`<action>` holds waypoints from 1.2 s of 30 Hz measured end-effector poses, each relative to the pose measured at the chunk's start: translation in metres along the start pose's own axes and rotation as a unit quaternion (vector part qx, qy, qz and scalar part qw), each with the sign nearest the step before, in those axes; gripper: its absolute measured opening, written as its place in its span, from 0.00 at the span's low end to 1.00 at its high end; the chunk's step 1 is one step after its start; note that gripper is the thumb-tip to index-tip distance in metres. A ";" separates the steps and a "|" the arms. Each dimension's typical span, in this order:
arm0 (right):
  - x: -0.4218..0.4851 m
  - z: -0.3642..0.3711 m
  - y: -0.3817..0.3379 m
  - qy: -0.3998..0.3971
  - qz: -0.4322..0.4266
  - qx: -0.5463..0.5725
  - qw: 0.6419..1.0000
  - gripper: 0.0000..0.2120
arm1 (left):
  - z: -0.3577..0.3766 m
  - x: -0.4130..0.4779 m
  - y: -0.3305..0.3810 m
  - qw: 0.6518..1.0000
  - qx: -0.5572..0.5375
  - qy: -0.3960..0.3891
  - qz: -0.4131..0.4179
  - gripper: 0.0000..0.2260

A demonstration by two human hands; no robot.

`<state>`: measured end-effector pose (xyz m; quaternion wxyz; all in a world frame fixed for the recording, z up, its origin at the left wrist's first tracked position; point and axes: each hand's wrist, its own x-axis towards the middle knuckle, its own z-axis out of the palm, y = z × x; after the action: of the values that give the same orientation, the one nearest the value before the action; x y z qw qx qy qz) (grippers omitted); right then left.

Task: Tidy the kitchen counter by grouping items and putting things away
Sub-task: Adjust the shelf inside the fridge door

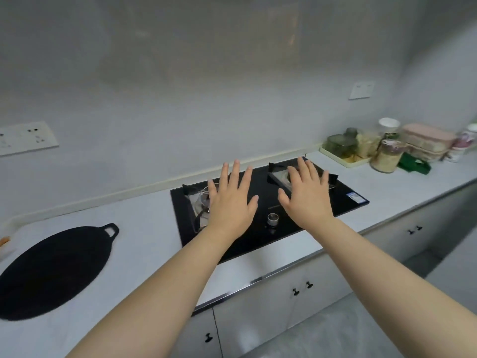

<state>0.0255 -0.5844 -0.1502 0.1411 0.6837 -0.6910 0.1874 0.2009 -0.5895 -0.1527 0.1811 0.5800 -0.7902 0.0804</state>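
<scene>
My left hand (230,200) and my right hand (308,193) are stretched out flat, fingers spread, above the black glass hob (260,239) set in the white counter (144,244). Neither hand holds anything. A flat black round pan (51,272) with a small loop handle lies on the counter at the left. At the far right stands a group of jars: a cream tray (346,160) with green-tinted glass jars (340,146), a tall jar of pale contents (386,157), a white cup (389,125), pink lidded boxes (426,140) and a green cloth (414,165).
A silver knob (272,218) sits at the hob's front between my hands. Foil-lined burners lie under each hand. Wall sockets (25,138) are at the left, and a switch plate (361,90) at the right. White cupboard doors with black knobs (302,286) run below the counter edge.
</scene>
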 end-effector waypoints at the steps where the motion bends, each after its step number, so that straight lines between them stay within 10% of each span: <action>1: 0.006 0.001 0.015 0.003 0.011 -0.007 1.000 0.28 | 0.005 0.014 0.011 1.000 -0.008 0.000 0.012 0.29; 24: 0.092 0.004 0.357 -0.008 0.219 -0.169 0.961 0.33 | 0.141 0.255 0.323 0.955 -0.176 -0.034 0.236 0.30; 36: 0.091 -0.032 0.520 0.008 0.419 -0.222 0.880 0.35 | 0.172 0.338 0.509 0.881 -0.252 -0.059 0.396 0.29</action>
<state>-0.4976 -0.6538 -0.1152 0.2032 0.2794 -0.9354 0.0758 -0.4019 -0.7875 -0.1406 0.2273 0.1573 -0.9567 -0.0914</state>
